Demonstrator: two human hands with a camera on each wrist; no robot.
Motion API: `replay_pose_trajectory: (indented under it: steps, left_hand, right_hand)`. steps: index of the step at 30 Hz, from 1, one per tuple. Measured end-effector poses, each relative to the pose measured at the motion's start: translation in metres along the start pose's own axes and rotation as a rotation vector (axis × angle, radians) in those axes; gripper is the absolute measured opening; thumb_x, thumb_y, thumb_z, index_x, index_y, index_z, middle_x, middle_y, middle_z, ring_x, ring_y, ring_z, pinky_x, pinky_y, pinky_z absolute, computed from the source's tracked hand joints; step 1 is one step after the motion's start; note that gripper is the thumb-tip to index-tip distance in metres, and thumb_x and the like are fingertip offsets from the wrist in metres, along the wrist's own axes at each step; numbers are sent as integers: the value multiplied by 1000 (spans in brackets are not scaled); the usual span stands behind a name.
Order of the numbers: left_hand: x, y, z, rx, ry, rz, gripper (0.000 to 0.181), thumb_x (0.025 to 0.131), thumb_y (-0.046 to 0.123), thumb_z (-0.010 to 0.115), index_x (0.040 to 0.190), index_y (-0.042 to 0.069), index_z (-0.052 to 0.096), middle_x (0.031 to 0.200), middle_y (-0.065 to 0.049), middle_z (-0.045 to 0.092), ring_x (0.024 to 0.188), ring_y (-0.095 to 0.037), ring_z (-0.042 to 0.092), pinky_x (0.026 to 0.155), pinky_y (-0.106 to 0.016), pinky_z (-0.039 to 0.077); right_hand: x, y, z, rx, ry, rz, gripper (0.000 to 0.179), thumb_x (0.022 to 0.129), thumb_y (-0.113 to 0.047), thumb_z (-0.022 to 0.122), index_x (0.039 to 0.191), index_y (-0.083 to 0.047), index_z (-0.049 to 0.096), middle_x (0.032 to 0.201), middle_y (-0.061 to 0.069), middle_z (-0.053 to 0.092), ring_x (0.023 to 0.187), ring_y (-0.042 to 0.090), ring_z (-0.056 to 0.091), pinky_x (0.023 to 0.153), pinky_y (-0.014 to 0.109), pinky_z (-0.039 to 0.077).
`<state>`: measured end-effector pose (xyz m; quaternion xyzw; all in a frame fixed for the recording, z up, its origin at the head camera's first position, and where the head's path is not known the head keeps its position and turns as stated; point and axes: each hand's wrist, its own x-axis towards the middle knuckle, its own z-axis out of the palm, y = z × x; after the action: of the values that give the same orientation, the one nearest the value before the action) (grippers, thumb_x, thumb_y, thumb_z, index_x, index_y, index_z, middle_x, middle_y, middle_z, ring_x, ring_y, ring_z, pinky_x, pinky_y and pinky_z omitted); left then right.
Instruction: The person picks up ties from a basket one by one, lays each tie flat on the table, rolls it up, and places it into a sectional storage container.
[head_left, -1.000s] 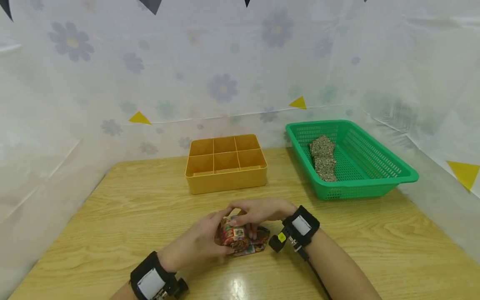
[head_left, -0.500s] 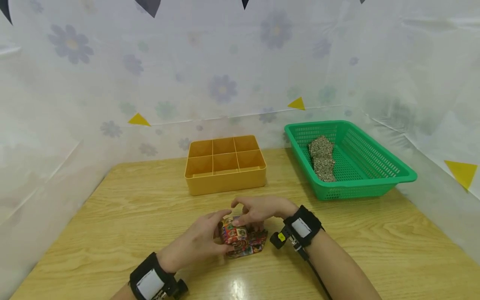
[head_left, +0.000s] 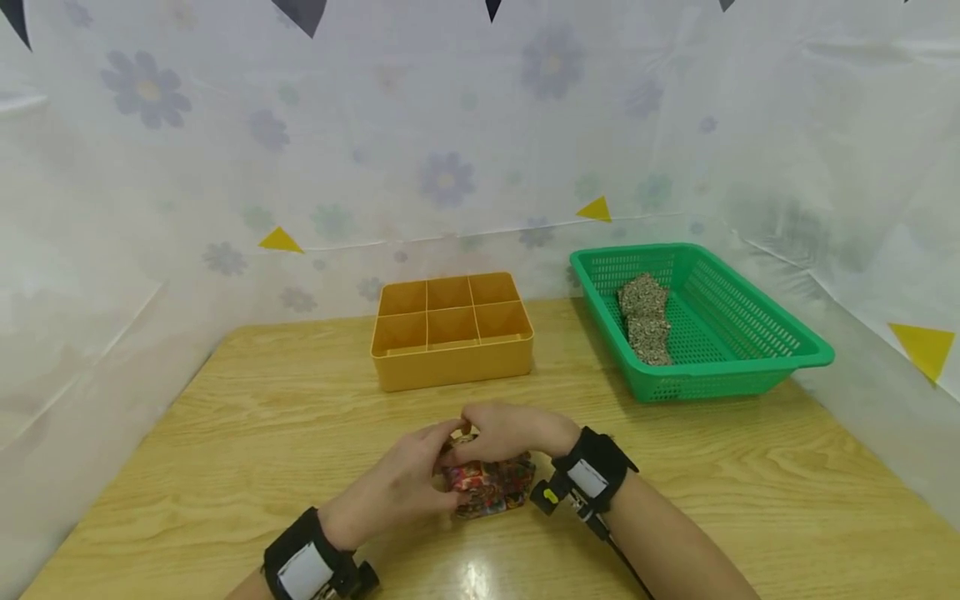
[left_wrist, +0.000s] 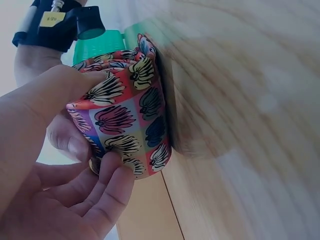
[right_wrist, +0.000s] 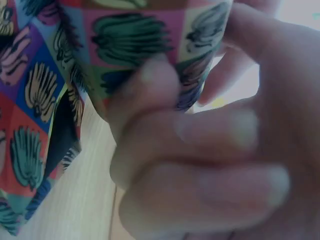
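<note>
A rolled cloth [head_left: 491, 485] with colourful squares and brush-like motifs lies on the table between both hands. My left hand [head_left: 401, 483] holds its left side, thumb at the near end and fingers at the far end. Over the top reaches my right hand [head_left: 513, 429], its thumb and fingers curled on the roll. In the left wrist view the cloth [left_wrist: 122, 117] makes a thick rounded bundle, fingertips against its side. The right wrist view shows curled right fingers [right_wrist: 200, 190] against the roll [right_wrist: 130, 37], with a loose flap of cloth [right_wrist: 30, 120] beside it.
A yellow-orange divided box [head_left: 453, 365] stands behind the hands at the back of the table. To its right is a green basket [head_left: 735, 367] with speckled brown bundles [head_left: 647, 321] along its left side. A patterned sheet [head_left: 480, 125] hangs behind the wooden table [head_left: 247, 433].
My right hand has shifted left and turned further over the roll, now covering much of its top. The left hand stays nearly in place.
</note>
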<state>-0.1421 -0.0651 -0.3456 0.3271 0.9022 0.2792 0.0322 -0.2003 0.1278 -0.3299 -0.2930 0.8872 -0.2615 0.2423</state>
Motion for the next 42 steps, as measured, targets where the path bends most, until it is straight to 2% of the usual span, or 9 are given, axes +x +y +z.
replay_pose_trajectory:
  steps: [6, 9, 13, 19, 24, 31, 36, 40, 42]
  left_hand:
    - [-1, -2, 3, -31, -31, 28, 90, 78, 30, 85, 149, 3, 37, 138, -11, 57, 121, -19, 59, 100, -36, 52]
    - [-1, -2, 2, -66, -65, -12, 94, 78, 35, 85, 151, 5, 35, 142, -11, 54, 125, -20, 56, 102, -38, 50]
    - [-1, -2, 1, -103, -68, -63, 90, 78, 36, 84, 149, 6, 38, 142, -12, 53, 123, -21, 56, 99, -38, 51]
    - [-2, -1, 1, -66, -57, -61, 88, 77, 41, 84, 146, 6, 41, 139, -14, 54, 121, -22, 58, 97, -36, 53]
    - [-1, -1, 5, -63, -36, -6, 76, 82, 34, 82, 141, 5, 44, 130, -10, 61, 115, -18, 62, 94, -32, 54]
    - [-2, -1, 6, -11, -20, 44, 69, 84, 28, 80, 138, 3, 45, 121, -6, 66, 109, -13, 64, 90, -25, 55]
    - [-3, 0, 6, 12, -24, 56, 72, 84, 22, 80, 140, 0, 42, 122, -8, 66, 109, -12, 65, 90, -23, 54]
    - [-2, 0, 7, 26, -14, 71, 72, 82, 21, 80, 140, 0, 43, 123, -8, 66, 108, -12, 64, 89, -23, 55]
    - [-1, 0, 8, 37, -8, 78, 73, 82, 21, 80, 141, -1, 43, 125, -10, 64, 110, -13, 64, 91, -25, 55]
  right_hand:
    - [-4, 14, -5, 212, -110, 33, 32, 93, -39, 65, 112, -17, 52, 75, 7, 64, 47, 15, 55, 42, 29, 48]
    - [-3, 23, -6, 336, -185, 24, 34, 95, -39, 65, 117, -19, 50, 71, 10, 67, 47, 18, 59, 45, 35, 54]
    - [0, 34, -8, 486, -273, -15, 34, 97, -33, 63, 124, -17, 48, 82, 15, 71, 53, 22, 65, 52, 41, 58]
    - [4, 46, -11, 612, -391, -62, 37, 101, -24, 57, 134, -14, 42, 103, 18, 69, 63, 26, 68, 61, 42, 60]
    - [2, 43, -15, 510, -346, -62, 39, 99, -24, 60, 134, -18, 43, 106, 13, 69, 66, 26, 69, 65, 44, 60]
    - [-7, 15, -15, 120, -121, -6, 35, 95, -35, 64, 124, -21, 51, 67, 4, 60, 45, 16, 52, 45, 29, 45]
    - [-7, -4, -1, -46, -1, 1, 45, 90, -51, 65, 115, -15, 57, 84, 0, 63, 55, 12, 55, 48, 28, 48]
    - [-3, -4, 5, -42, 12, -4, 45, 86, -50, 66, 111, -13, 59, 98, 2, 65, 78, 10, 61, 64, 26, 53]
    - [-3, 1, 4, 84, -48, 9, 39, 88, -42, 66, 113, -13, 57, 99, 5, 66, 78, 15, 65, 64, 32, 57]
